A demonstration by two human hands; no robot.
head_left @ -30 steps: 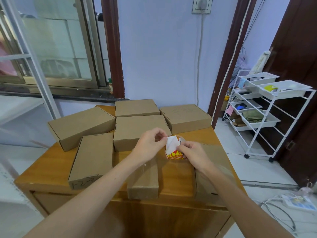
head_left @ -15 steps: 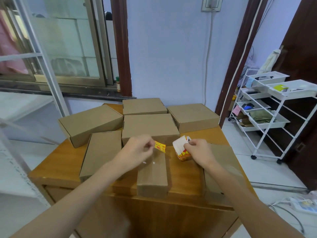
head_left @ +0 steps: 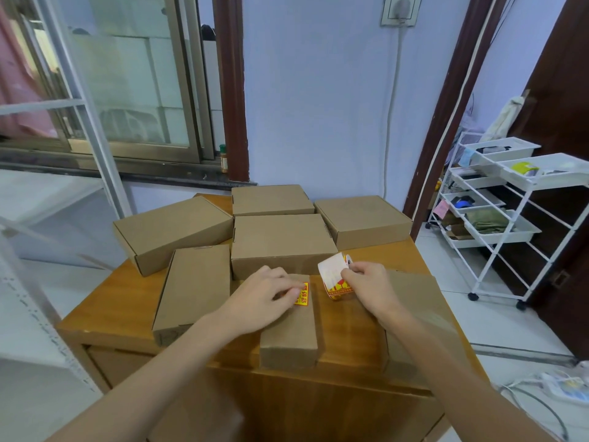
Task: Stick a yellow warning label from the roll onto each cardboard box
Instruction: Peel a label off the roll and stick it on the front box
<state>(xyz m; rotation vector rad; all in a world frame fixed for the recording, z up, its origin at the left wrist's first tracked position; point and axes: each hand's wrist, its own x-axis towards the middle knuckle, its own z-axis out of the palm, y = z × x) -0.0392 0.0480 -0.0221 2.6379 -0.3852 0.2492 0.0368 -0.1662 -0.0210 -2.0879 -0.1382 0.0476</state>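
Several plain cardboard boxes lie on a wooden table [head_left: 121, 301]. My left hand [head_left: 264, 296] rests on the narrow front box [head_left: 291, 333], its fingers pressing a yellow warning label [head_left: 302, 293] onto the far end of the box's top. My right hand [head_left: 366, 283] holds the label roll [head_left: 336, 277] just above the table, right of that box; a strip of white backing curls up from the roll. A flat box [head_left: 414, 301] lies under my right forearm. The other boxes show no labels.
Larger boxes [head_left: 280, 240] fill the table's back half, with one long box [head_left: 196, 282] at the front left. A white wheeled rack [head_left: 497, 218] stands on the floor to the right. A power strip and cable [head_left: 561, 386] lie on the floor.
My left hand peeled a label off the roll, carried it left and down, and now presses it on the narrow front box. My right hand kept the roll and shifted slightly right.
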